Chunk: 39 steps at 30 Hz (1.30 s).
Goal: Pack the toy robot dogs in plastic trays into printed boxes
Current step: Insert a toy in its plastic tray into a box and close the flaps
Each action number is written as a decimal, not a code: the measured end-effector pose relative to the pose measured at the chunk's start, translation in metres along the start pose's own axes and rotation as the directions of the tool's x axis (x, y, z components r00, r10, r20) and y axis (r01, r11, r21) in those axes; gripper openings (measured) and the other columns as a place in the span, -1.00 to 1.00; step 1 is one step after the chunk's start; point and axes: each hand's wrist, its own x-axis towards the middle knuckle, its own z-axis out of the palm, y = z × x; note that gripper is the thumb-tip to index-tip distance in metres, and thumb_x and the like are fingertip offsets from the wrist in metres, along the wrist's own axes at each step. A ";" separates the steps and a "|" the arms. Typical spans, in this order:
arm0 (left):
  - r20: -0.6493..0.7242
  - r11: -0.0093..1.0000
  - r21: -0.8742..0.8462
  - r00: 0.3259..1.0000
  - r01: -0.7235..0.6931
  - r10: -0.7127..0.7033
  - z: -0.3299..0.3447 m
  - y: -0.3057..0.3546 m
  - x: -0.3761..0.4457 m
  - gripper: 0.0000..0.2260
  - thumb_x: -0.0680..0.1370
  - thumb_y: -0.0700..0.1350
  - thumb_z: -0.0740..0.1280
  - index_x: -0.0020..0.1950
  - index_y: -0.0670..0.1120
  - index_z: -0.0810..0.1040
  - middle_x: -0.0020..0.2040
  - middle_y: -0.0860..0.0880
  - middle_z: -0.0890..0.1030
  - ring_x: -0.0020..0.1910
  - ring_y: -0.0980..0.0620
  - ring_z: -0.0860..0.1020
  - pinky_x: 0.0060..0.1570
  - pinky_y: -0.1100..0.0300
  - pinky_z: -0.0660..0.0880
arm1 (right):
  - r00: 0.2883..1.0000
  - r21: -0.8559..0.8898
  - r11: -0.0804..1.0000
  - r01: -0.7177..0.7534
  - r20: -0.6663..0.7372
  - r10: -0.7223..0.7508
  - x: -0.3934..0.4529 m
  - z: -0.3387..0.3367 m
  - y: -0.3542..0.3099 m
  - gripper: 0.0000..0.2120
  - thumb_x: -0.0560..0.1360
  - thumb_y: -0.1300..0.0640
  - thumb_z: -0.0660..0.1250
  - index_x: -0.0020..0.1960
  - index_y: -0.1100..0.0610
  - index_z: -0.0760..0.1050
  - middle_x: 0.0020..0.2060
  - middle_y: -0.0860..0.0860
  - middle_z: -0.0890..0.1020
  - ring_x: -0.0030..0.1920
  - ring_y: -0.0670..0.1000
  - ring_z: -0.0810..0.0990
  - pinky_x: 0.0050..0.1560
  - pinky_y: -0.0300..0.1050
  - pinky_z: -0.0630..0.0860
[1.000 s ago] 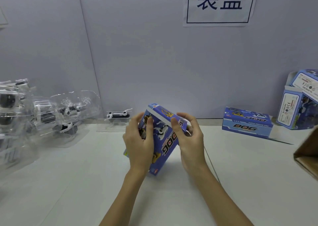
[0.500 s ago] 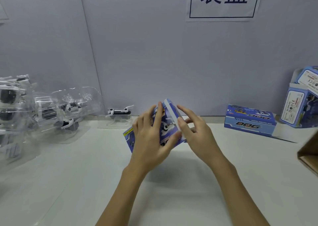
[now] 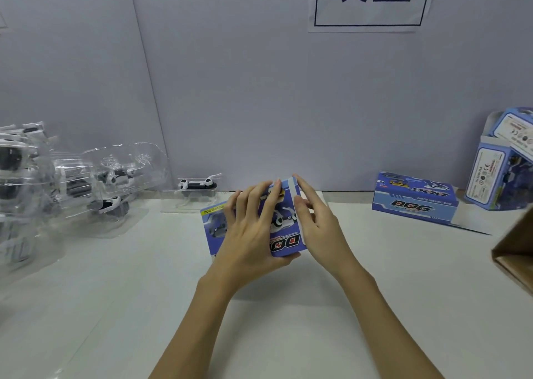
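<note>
One white table (image 3: 317,335) fills my view, against a grey wall with a paper sign (image 3: 369,3). At far left I log a heap of clear plastic trays (image 3: 72,194) with toy robot dogs inside; a single trayed dog (image 3: 199,188) stands by the wall. Right: a closed blue DOG box (image 3: 415,202) lying flat. At centre, a printed box (image 3: 285,228) is held above the table: my left hand (image 3: 248,234) lies over its face, fingers straight, thumb under the near edge; my right hand (image 3: 317,225) presses its right end with straight fingers.
</note>
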 end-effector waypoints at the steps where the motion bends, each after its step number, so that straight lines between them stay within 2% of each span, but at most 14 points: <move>1: -0.001 1.000 0.004 1.000 0.000 0.000 0.000 0.000 0.000 0.04 0.36 0.39 0.48 0.66 -0.10 0.16 0.56 -0.15 0.31 0.52 -0.19 0.28 0.51 -0.24 0.20 | 1.000 -0.020 1.000 0.000 -0.009 0.000 0.000 0.001 0.002 -0.51 0.62 -0.15 0.15 0.55 -0.26 0.27 0.10 -0.32 0.58 0.04 -0.18 0.69 -0.14 -0.23 0.68; 5: 0.001 1.000 0.020 1.000 0.000 0.000 0.002 0.000 0.000 0.07 0.34 0.39 0.52 0.66 -0.09 0.17 0.57 -0.13 0.30 0.53 -0.17 0.26 0.53 -0.19 0.16 | 0.994 -0.070 0.997 -0.008 -0.109 0.001 0.000 0.007 0.006 -0.45 0.61 -0.23 0.08 0.59 -0.23 0.27 0.09 -0.18 0.62 0.01 -0.07 0.71 -0.09 -0.13 0.72; 9: 0.031 1.000 0.011 0.999 -0.020 0.019 0.004 0.000 0.000 0.09 0.32 0.40 0.52 0.67 -0.06 0.15 0.58 -0.11 0.30 0.55 -0.15 0.25 0.52 -0.20 0.18 | 0.970 -0.022 0.999 -0.026 -0.244 0.020 -0.002 0.019 0.008 -0.43 0.57 -0.29 0.04 0.55 -0.23 0.34 -0.02 -0.28 0.60 -0.11 -0.17 0.70 -0.27 -0.33 0.63; 11: 0.037 1.000 0.008 0.999 -0.029 0.029 0.004 0.000 0.000 0.07 0.33 0.41 0.51 0.67 -0.06 0.18 0.58 -0.10 0.30 0.56 -0.14 0.26 0.52 -0.19 0.17 | 0.962 0.017 0.999 -0.044 -0.268 0.046 0.000 0.018 0.010 -0.44 0.58 -0.26 0.05 0.55 -0.19 0.35 -0.01 -0.23 0.63 -0.12 -0.17 0.70 -0.29 -0.34 0.61; 14: 0.026 1.000 0.000 1.000 -0.005 0.005 0.002 -0.001 0.001 0.07 0.33 0.39 0.52 0.67 -0.04 0.16 0.56 -0.10 0.31 0.53 -0.14 0.26 0.52 -0.19 0.18 | 0.981 0.053 0.998 -0.046 -0.188 0.055 0.004 0.008 0.010 -0.57 0.68 -0.13 0.12 0.54 -0.19 0.37 0.08 -0.14 0.67 -0.04 -0.09 0.74 -0.19 -0.23 0.67; 17: 0.012 1.000 -0.009 1.000 0.008 -0.008 0.002 -0.002 0.000 0.07 0.33 0.38 0.53 0.67 -0.03 0.14 0.56 -0.11 0.31 0.52 -0.14 0.26 0.52 -0.18 0.18 | 0.992 0.086 0.995 -0.040 -0.118 0.050 0.006 0.002 0.009 -0.60 0.68 -0.07 0.18 0.51 -0.20 0.39 0.05 -0.20 0.68 0.01 -0.14 0.73 -0.22 -0.23 0.66; 23: -0.001 1.000 -0.014 1.000 0.017 -0.017 0.003 0.000 0.000 0.05 0.34 0.37 0.51 0.66 0.01 0.09 0.56 -0.12 0.30 0.52 -0.12 0.24 0.53 -0.17 0.16 | 0.995 0.098 0.995 -0.033 -0.086 0.042 0.006 -0.002 0.010 -0.61 0.68 -0.05 0.21 0.50 -0.21 0.40 0.01 -0.29 0.68 0.01 -0.14 0.73 -0.23 -0.23 0.66; 30: -0.030 1.000 0.026 1.000 0.010 -0.010 0.001 0.001 -0.001 0.01 0.36 0.37 0.48 0.66 -0.03 0.18 0.54 -0.12 0.31 0.50 -0.16 0.29 0.50 -0.19 0.20 | 0.998 0.106 0.994 -0.008 -0.059 0.014 0.004 -0.001 0.008 -0.62 0.66 -0.08 0.22 0.46 -0.29 0.40 0.09 -0.18 0.70 0.04 -0.10 0.73 -0.16 -0.18 0.69; 33: -0.058 0.999 0.033 0.998 0.030 -0.028 -0.001 0.001 0.000 -0.01 0.34 0.33 0.52 0.64 -0.07 0.26 0.53 -0.13 0.34 0.48 -0.17 0.31 0.46 -0.24 0.24 | 0.999 0.137 0.990 -0.025 0.038 0.020 0.005 0.004 0.006 -0.55 0.65 -0.15 0.13 0.53 -0.32 0.31 0.25 -0.12 0.64 0.16 -0.07 0.70 -0.01 -0.09 0.71; 35: -0.073 0.999 0.026 0.996 0.048 -0.046 -0.003 0.001 0.001 -0.02 0.32 0.30 0.56 0.62 -0.09 0.31 0.52 -0.14 0.36 0.47 -0.18 0.33 0.44 -0.25 0.26 | 0.988 0.156 0.987 -0.032 0.153 0.007 0.003 0.006 0.003 -0.57 0.68 -0.16 0.07 0.51 -0.45 0.19 0.27 -0.32 0.58 0.23 -0.15 0.65 0.02 -0.16 0.68; 36: -0.080 0.998 0.023 0.996 0.053 -0.051 -0.003 0.000 0.001 -0.02 0.32 0.30 0.57 0.61 -0.10 0.33 0.51 -0.14 0.37 0.47 -0.18 0.34 0.43 -0.26 0.26 | 0.981 0.157 0.987 -0.034 0.194 0.003 0.002 0.007 0.002 -0.57 0.68 -0.18 0.05 0.50 -0.49 0.14 0.29 -0.36 0.55 0.25 -0.18 0.63 0.05 -0.19 0.66; 39: -0.076 0.998 0.008 0.995 0.059 -0.059 -0.005 -0.001 0.001 -0.02 0.31 0.30 0.56 0.61 -0.10 0.33 0.51 -0.13 0.38 0.46 -0.18 0.35 0.42 -0.26 0.27 | 0.981 0.116 0.993 -0.005 0.195 -0.018 0.003 0.008 0.004 -0.51 0.72 -0.13 0.05 0.58 -0.46 0.03 0.43 -0.15 0.41 0.34 -0.10 0.57 0.19 -0.10 0.65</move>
